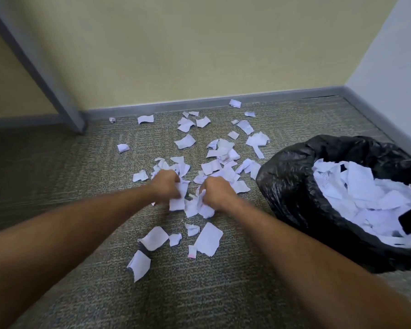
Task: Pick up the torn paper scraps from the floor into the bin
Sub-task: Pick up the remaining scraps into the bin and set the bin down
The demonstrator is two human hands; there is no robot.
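Carpet, grey-green and ribbed, fills the floor up to a yellow wall with a grey baseboard. At the right stands the bin, lined with a black plastic bag and already holding a heap of white paper (well filled, by the look of it). Torn paper scraps lie scattered across the carpet from the baseboard down towards the person, thickest just left of the bin; a few larger pieces lie nearer the camera, among them one broad scrap.

Both forearms reach forward to the middle of the scatter. The left hand is curled tight round a bunch of scraps, with white paper showing at its inner edge. The right hand is likewise closed on a bunch, with crumpled paper hanging below the fist. The two hands sit close together, just apart, low over the carpet.

The main risk, as I judge it, is loss on the way: loose ends dangling from the right fist could slip out during the carry across to the bin, since thin paper gives little to grip. The bag's rim sags too, so a careless drop at its edge could spill pieces back onto the floor. Small bits near the baseboard may be overlooked.
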